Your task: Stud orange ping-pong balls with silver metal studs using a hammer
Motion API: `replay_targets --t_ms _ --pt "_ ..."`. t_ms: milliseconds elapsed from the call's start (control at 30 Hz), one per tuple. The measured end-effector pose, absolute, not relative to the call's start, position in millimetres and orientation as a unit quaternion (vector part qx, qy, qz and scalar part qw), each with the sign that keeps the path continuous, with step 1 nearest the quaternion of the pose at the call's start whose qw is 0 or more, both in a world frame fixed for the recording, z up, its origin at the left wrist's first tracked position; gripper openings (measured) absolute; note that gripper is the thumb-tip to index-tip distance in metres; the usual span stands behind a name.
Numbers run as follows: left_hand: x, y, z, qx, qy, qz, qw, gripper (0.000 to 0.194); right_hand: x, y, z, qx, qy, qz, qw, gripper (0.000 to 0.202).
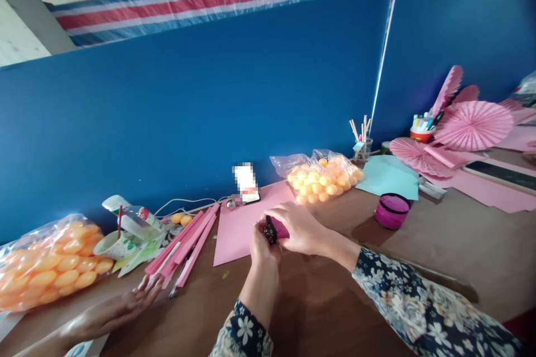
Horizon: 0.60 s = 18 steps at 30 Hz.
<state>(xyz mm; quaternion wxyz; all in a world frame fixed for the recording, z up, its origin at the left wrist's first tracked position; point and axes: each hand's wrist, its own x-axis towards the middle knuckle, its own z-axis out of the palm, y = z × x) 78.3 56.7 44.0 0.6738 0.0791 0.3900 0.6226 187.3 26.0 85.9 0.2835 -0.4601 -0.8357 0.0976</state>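
Note:
Both hands meet over the near edge of a pink paper sheet (238, 228). My left hand (264, 248) is closed around a small dark, shiny bundle (269, 231); its kind is partly hidden by the fingers. My right hand (299, 228) grips a magenta piece with a black edge (281, 227), pressed against the dark bundle. Whether the two are one item I cannot tell. To the right, a round magenta mesh holder (392, 212) with a black rim stands on the brown table (343, 290).
Another person's hand (125, 307) rests at left, near pink paper strips (188, 251). Bags of orange balls (54, 262) stand left and back centre. A phone (251, 198) leans at the blue partition (209, 100). Pink paper fans (473, 125) and a second phone (502, 174) lie right.

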Motion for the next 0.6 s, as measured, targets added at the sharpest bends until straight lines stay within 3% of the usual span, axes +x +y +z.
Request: replay_targets --t_ms 233,500,600 --pt "75.3 62.1 43.3 0.027 0.388 0.621 0.681 0.02 186.1 32.4 77.3 -0.462 -0.823 0.125 0.305 0.054" --pt "76.4 71.2 47.9 0.037 0.384 0.633 0.672 0.023 188.7 34.2 62.6 -0.456 -0.759 0.168 0.432 0.057" --pt "71.8 75.7 50.2 0.067 0.371 0.649 0.66 0.027 184.3 33.5 55.6 -0.445 -0.698 0.241 0.506 0.053"
